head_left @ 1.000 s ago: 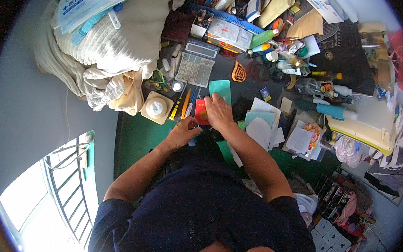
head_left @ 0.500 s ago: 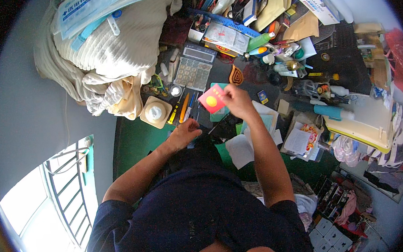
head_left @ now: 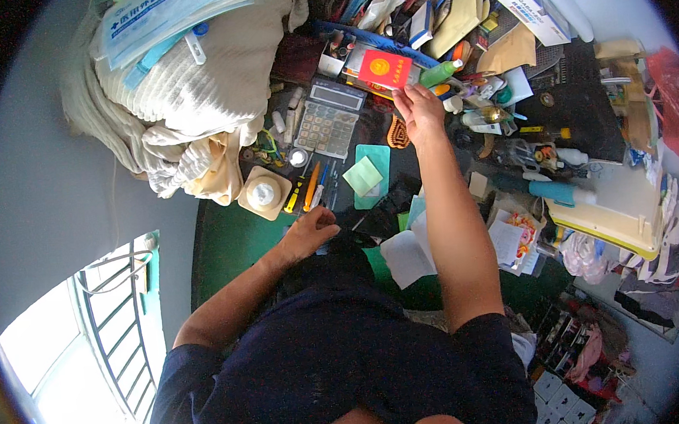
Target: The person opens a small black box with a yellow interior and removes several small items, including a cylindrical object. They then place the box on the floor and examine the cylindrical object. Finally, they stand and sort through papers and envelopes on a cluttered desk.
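Cluttered green tabletop (head_left: 222, 245) with a heap of cream blankets (head_left: 187, 96) at its left rear, a grey calculator (head_left: 327, 119) beside that, then a teal pad (head_left: 373, 173) topped by a pale green sticky note (head_left: 362, 176), and pens (head_left: 312, 186) just left of it. Right hand (head_left: 419, 110) is stretched out over the back of the clutter, fingers (head_left: 403, 94) pinching the lower edge of a small red booklet (head_left: 385, 68) held up above the pile. Left hand (head_left: 313, 228) rests on the tabletop near the pens, fingers curled, looks empty but partly hidden.
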Available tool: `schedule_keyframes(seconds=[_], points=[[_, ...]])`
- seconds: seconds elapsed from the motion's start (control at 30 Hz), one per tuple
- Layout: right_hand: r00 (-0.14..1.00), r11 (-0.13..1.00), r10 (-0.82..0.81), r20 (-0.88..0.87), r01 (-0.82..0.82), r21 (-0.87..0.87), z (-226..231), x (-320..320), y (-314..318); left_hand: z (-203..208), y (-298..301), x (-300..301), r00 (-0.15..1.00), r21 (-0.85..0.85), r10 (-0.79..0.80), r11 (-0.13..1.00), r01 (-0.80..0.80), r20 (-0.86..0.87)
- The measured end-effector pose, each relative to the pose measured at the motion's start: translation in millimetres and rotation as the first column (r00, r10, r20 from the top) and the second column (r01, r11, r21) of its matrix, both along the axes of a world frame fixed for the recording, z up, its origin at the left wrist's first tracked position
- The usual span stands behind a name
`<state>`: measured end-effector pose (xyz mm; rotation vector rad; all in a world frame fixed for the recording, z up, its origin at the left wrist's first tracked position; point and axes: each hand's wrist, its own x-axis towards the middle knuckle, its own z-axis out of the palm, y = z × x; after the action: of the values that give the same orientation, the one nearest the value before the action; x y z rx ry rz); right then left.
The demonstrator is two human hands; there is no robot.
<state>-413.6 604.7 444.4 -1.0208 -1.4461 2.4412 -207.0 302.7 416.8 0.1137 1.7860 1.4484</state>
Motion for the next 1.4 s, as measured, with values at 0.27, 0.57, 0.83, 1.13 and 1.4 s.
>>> schedule_keyframes(seconds=[0.27,0.57,0.83,1.13,1.4], points=[[0.865,0.791,0.383,0.324,-0.488,0.368,-28,39,-9,-8,-9,7,0.998,-0.018,0.060,0.998,-0.060,0.013],[0.366,-0.417,0.318,0.875,-0.775,0.476,-29,115,-36,-11,4,6,0.999,-0.009,-0.033,0.999,0.033,0.006],[0.370,-0.405,0.199,0.907,-0.812,0.420,-27,124,-64,-17,7,8,0.997,-0.043,-0.081,0.996,0.080,-0.015],[0.343,-0.391,0.274,0.899,-0.814,0.430,-48,113,-39,-22,3,7,0.993,-0.095,-0.115,0.989,0.114,-0.005],[0.588,0.107,0.474,0.655,-0.777,0.621,-6,85,7,-16,4,5,0.998,-0.041,-0.053,0.998,0.052,-0.028]])
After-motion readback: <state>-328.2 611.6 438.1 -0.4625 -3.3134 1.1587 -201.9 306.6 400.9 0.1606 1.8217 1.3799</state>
